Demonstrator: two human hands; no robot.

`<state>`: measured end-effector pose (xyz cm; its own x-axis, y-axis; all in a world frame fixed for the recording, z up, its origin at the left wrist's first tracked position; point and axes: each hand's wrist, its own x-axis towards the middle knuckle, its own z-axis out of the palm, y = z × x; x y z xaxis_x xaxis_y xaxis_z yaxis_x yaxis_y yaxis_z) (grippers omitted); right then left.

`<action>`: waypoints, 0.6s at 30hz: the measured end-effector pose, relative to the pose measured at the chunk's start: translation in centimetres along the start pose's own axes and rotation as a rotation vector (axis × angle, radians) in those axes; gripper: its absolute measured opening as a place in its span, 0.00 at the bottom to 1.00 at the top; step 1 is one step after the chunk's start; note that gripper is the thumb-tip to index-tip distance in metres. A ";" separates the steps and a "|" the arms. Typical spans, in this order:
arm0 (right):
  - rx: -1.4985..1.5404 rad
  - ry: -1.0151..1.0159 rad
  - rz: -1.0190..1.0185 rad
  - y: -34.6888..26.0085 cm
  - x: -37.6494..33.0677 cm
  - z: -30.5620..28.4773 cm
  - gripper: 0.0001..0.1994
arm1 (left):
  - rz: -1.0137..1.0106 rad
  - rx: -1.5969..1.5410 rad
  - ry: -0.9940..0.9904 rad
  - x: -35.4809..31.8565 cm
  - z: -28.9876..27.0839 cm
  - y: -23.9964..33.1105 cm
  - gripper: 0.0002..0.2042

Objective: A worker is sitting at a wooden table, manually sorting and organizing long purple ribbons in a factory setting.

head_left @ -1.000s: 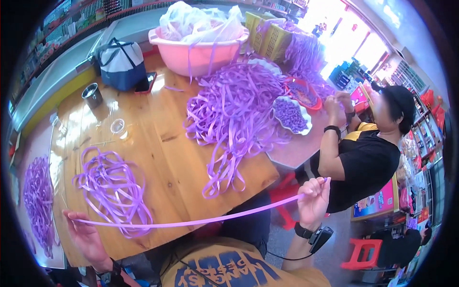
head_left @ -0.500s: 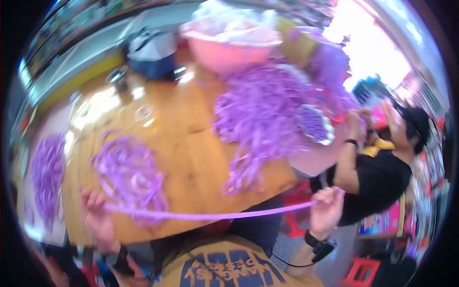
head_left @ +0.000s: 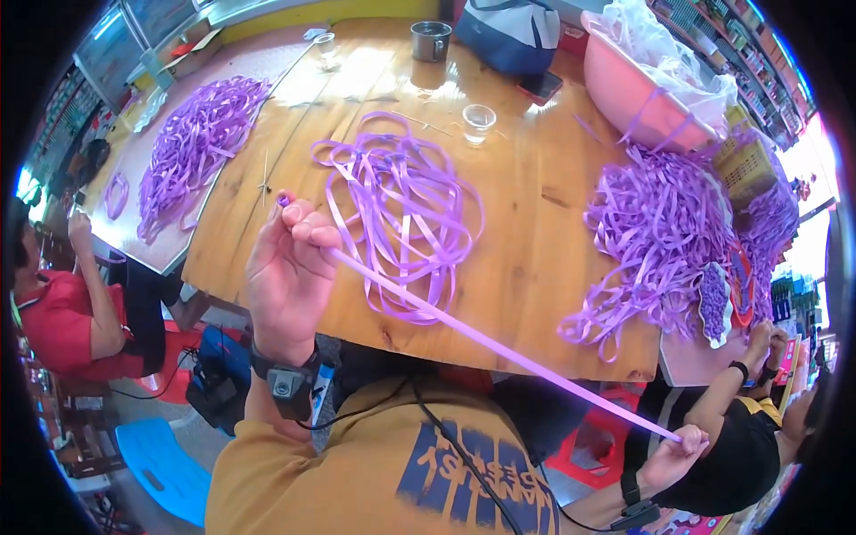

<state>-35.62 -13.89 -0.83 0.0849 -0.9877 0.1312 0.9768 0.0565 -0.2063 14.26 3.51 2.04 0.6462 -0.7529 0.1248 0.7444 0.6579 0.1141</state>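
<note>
A purple ribbon strap [head_left: 499,346] is stretched taut between my two hands, slanting down to the right across the table's front edge. My left hand [head_left: 292,259], palm toward me, pinches its upper end; a small dark purple piece shows at the fingertips. At the lower right, my right hand [head_left: 675,457] is closed on the other end, off the table. Just beyond the strap lies a loose pile of looped purple ribbons [head_left: 401,214]. A larger heap of purple ribbons [head_left: 655,245] covers the table's right side.
On the wooden table [head_left: 526,241] stand a metal mug [head_left: 431,42], a clear cup [head_left: 479,123], a phone [head_left: 540,86] and a blue-grey bag [head_left: 506,34]. A pink basin [head_left: 646,85] holds plastic bags. More ribbons [head_left: 201,147] lie at left. One person sits on each side.
My view has swung left. My left hand has risen relative to my right, so the strap now slants instead of running nearly level. Both hands still hold it.
</note>
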 end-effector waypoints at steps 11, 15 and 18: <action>-0.161 0.076 -0.112 0.2 0.3 -0.1 0.07 | 0.029 0.116 -0.012 0.3 -0.5 0.3 0.08; -0.155 0.076 -0.120 0.2 0.3 -0.2 0.08 | 0.024 0.156 -0.022 0.8 -0.2 0.3 0.08; -0.144 0.070 -0.105 0.1 0.1 -0.2 0.09 | 0.028 0.150 0.000 1.0 -0.1 -0.4 0.08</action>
<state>-35.58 -14.02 -1.01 -0.0348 -0.9951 0.0922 0.9411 -0.0636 -0.3320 14.67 2.50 1.99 0.6663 -0.7343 0.1298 0.6929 0.6740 0.2561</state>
